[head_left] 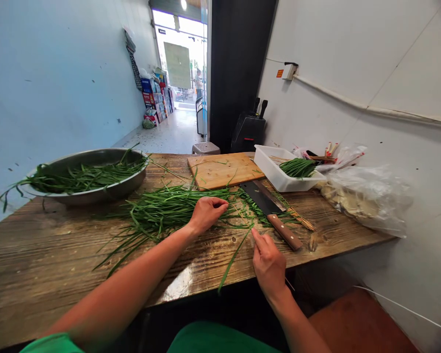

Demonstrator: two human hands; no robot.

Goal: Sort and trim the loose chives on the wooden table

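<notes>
We can read no words or numbers with certainty. We make out a small orange-red rectangular label (280, 73) on the white wall (338, 59) at upper right, a red mark (249, 139) on the black boxy case (247, 126) above centre, and blurred print on stacked red-and-blue boxes (153, 98) at upper left.

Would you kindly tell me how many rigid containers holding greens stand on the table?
2: a metal basin on the left and a white plastic tub just right of the cutting board.
</notes>
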